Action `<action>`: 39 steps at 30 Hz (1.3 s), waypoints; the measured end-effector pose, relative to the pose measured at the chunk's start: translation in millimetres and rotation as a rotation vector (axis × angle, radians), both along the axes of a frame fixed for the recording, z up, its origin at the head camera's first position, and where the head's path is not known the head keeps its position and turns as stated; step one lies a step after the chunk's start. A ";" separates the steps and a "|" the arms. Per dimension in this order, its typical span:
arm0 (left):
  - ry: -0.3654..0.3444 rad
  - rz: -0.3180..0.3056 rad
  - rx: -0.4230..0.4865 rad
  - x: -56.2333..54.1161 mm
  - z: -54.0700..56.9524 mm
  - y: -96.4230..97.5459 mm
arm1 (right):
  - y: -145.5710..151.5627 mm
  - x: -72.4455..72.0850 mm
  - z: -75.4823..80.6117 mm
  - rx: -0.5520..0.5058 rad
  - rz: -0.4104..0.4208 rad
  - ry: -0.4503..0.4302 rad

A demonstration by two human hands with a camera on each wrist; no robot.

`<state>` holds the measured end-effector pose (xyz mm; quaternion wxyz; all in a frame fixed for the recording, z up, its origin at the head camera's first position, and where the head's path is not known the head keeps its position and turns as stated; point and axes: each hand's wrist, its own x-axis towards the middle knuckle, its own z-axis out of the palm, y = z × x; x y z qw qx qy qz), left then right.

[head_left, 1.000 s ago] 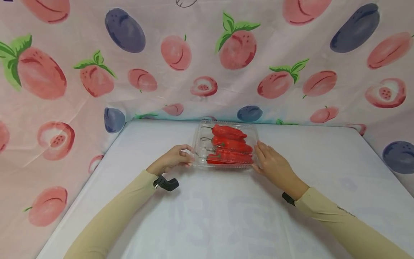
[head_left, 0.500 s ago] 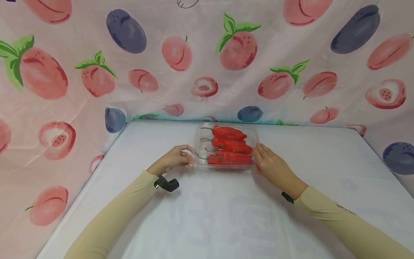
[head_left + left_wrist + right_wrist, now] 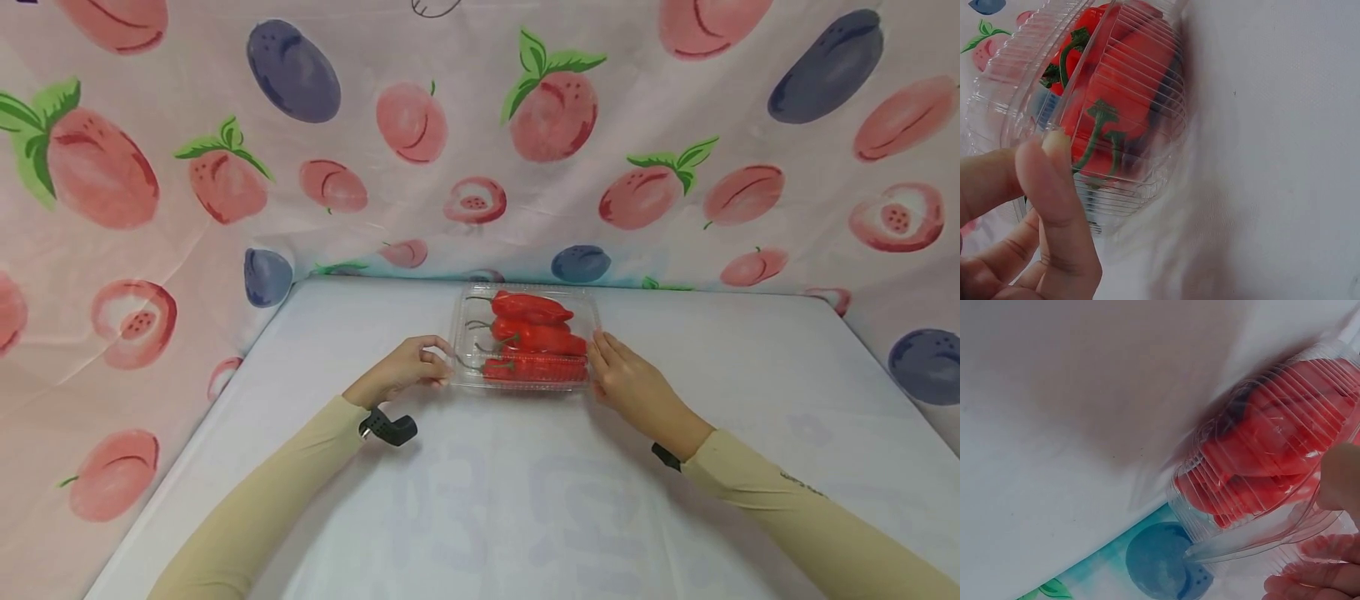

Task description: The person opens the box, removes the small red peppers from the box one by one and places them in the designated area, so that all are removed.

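Observation:
A clear plastic clamshell container (image 3: 472,333) sits toward the far side of the table, with several red peppers (image 3: 532,337) inside. Their green stems point left. At the container's left front corner, my left hand (image 3: 401,367) pinches the rim between thumb (image 3: 1050,181) and forefinger. My right hand (image 3: 633,383) holds the opposite side, its fingers lying along the edge. Seen from the right wrist, the thumb (image 3: 1341,478) presses the rim from one side while the other fingers (image 3: 1319,578) lie beyond it. The lid lies over the peppers; whether it is latched I cannot tell.
A white cloth (image 3: 510,492) covers the table. Just behind the container rises a fruit-print curtain (image 3: 480,125), which also hangs along the left side. Dark wrist cameras (image 3: 393,427) are strapped to both wrists.
The lid's front fold has shifted slightly toward me and down. My right thumb, visible at the front corner a second ago, is now tucked by the rim. My left hand stays almost still.

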<state>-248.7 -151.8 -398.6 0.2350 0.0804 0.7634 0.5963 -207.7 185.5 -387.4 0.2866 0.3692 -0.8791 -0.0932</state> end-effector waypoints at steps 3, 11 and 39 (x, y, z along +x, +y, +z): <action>-0.001 0.002 -0.001 0.8 -0.1 1.1 | 1.8 -1.2 -0.4 -0.019 0.001 0.010; -0.011 -0.010 0.000 0.5 0.0 0.3 | -0.1 -8.0 -1.6 -0.050 0.073 0.102; 0.006 -0.028 -0.073 -0.4 5.9 2.3 | -7.2 -8.8 6.0 0.090 0.094 -0.025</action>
